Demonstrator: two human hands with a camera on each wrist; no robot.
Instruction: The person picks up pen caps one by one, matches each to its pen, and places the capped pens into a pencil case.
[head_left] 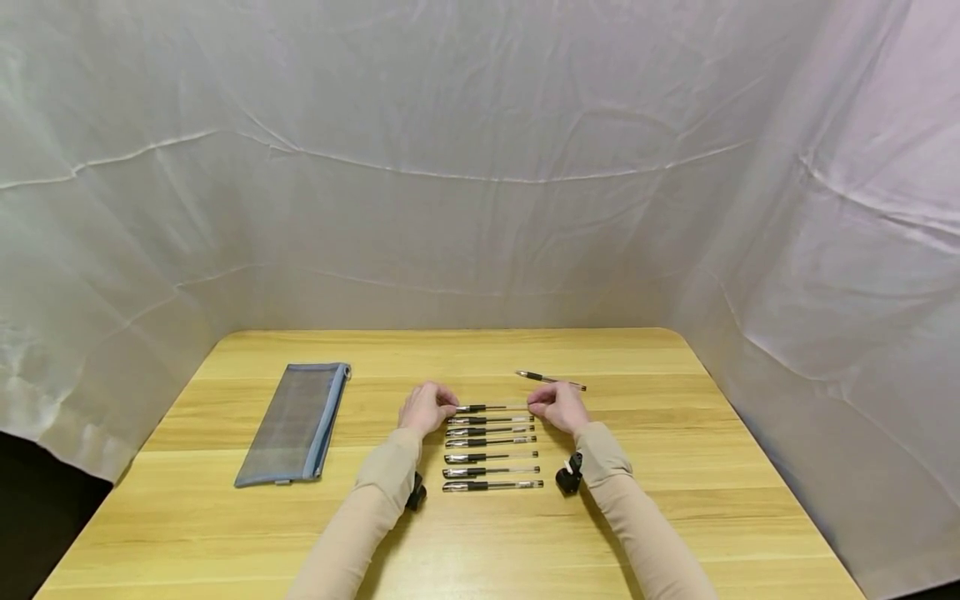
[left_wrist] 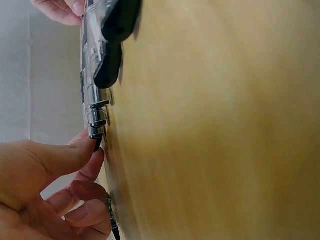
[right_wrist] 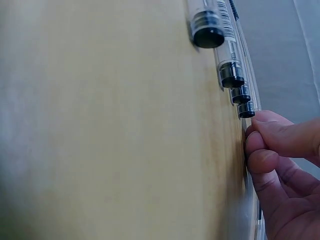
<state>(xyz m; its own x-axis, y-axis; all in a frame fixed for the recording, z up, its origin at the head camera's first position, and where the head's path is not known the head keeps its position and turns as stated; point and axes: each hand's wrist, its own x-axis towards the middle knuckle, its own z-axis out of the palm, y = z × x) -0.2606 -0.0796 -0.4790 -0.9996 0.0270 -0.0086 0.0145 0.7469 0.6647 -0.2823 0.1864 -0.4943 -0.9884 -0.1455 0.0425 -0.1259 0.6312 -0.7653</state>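
Across the middle of the head view, my left hand [head_left: 426, 407] and right hand [head_left: 561, 407] pinch opposite ends of a clear-barrelled gel pen [head_left: 491, 407] with a black grip. It lies crosswise at the far end of a column of several similar pens [head_left: 491, 456]. In the left wrist view, thumb and forefinger of the left hand [left_wrist: 45, 175] close at the cap end, beside the stacked-up pen caps [left_wrist: 97, 115]. The right wrist view has the right hand [right_wrist: 285, 160] pinching the barrel end, just past the black end plugs [right_wrist: 232, 75] of the other pens.
Beyond the right hand, one more pen [head_left: 551, 381] lies at a slant. To the left rests a grey mesh zip pouch [head_left: 292, 425] with blue edging. The wooden table [head_left: 187, 533] is bordered by hanging pale cloth [head_left: 480, 233] at the back and sides.
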